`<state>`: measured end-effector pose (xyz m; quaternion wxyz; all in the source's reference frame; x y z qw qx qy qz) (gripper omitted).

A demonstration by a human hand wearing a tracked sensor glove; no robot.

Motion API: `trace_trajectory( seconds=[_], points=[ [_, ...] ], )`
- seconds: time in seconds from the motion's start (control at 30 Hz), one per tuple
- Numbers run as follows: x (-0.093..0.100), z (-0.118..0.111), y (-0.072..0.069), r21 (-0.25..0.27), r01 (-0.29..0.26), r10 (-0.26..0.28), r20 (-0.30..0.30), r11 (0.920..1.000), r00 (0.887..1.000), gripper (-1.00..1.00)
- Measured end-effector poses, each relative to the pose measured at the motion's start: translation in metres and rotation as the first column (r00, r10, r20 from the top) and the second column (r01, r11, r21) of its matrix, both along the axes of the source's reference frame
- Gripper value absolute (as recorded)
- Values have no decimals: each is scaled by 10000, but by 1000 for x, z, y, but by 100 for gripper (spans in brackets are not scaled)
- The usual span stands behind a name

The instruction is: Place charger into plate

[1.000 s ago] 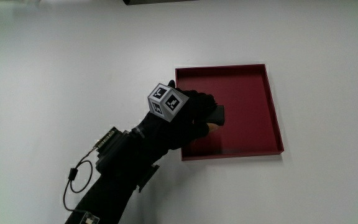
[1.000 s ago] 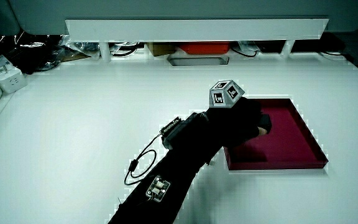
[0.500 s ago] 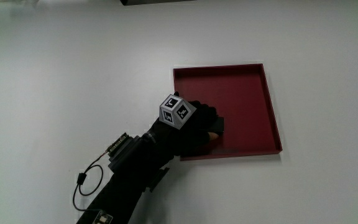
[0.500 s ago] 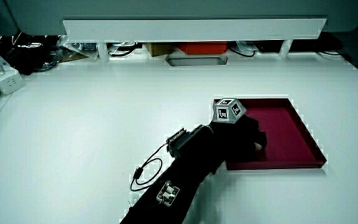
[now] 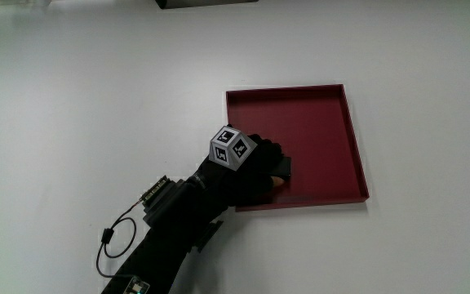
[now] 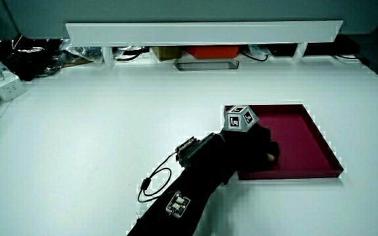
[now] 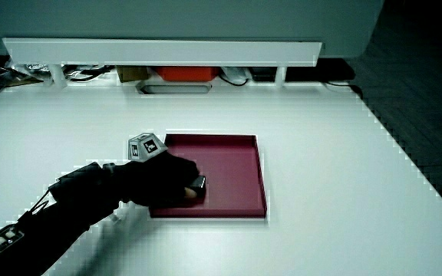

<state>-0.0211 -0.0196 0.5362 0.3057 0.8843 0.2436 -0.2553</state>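
A dark red square plate (image 5: 325,122) with a low rim lies on the white table, and it shows in both side views (image 6: 307,141) (image 7: 236,165). The hand (image 5: 261,166) in its black glove, with the patterned cube (image 5: 229,147) on its back, reaches over the plate's corner nearest the person. Its fingers are curled around a small dark charger (image 5: 285,166), held low inside the plate close to the rim nearest the person. A side view shows the charger (image 7: 198,184) poking out between the fingertips. I cannot tell whether it touches the plate's floor.
A low white partition (image 6: 202,29) runs along the table's edge farthest from the person, with cables and boxes (image 6: 205,54) under it. White adapters (image 6: 2,82) sit near a table edge. A thin cable loop (image 5: 108,245) hangs from the forearm.
Over the last second the hand drew a little nearer to the person and sank lower into the plate with the charger. It has barely moved in the last half second.
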Motion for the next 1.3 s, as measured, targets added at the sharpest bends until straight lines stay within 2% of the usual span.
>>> trace_trajectory(
  seconds=[0.07, 0.3, 0.4, 0.43, 0.47, 0.5, 0.53, 0.67, 0.7, 0.73, 0.77, 0.8, 0.83, 0.93, 0.97, 1.0, 1.03, 1.07, 1.1, 1.13, 1.17, 1.2, 1.23, 1.27, 1.3],
  points=[
    [0, -1, 0, -111, 101, -100, 15, 9999, 9999, 0],
    [-2, -1, 1, -242, 87, -85, 81, 9997, 9999, -39],
    [-7, -3, -1, -228, 234, -238, -195, 9995, 9995, -56],
    [-9, 6, -3, -26, 170, -172, -642, 9999, 9978, -61],
    [-13, 7, -5, 513, 14, 22, -700, 9987, 9975, -67],
    [-17, 4, -7, 286, 113, -80, -1131, 9995, 9936, -72],
    [-21, -2, -9, 497, 14, 41, -1112, 9988, 9938, -78],
    [-37, -37, -20, 368, 222, -175, -1238, 9991, 9922, -100],
    [-40, -44, -22, 798, 88, 13, -1252, 9968, 9921, -100],
    [-43, -49, -24, 931, -9, 151, -1518, 9957, 9883, -100],
    [-47, -65, -25, 225, 209, -177, -1350, 9995, 9907, -100],
    [-50, -69, -27, 276, 70, -24, -1622, 9996, 9868, -100],
    [-53, -80, -28, 140, 236, -216, -1308, 9996, 9912, -100],
    [-61, -97, -31, 8, 95, -93, -1479, 10000, 9890, -100],
    [-64, -101, -33, 492, -83, 160, -1582, 9988, 9873, -100],
    [-68, -104, -33, 217, -18, 58, -1860, 9998, 9825, -100],
    [-73, -101, -34, 492, -34, 128, -1922, 9988, 9813, -100],
    [-77, -107, -37, 1467, -569, 856, -1975, 9875, 9766, -100],
    [-83, -109, -36, 163, -15, 51, -2202, 9999, 9754, -100],
    [-88, -116, -36, 19, 199, -192, -1858, 9998, 9824, -100],
    [-91, -121, -37, 314, 85, -21, -1990, 9995, 9800, -100],
    [-93, -123, -40, 2196, -765, 1347, -2642, 9726, 9550, -100],
    [-98, -124, -40, 1958, -592, 1029, -2209, 9788, 9699, -100],
    [-103, -122, -41, 1878, -420, 1026, -3263, 9813, 9397, -100],
    [-106, -129, -41, 1963, -688, 1149, -2341, 9781, 9654, -100]
  ],
)
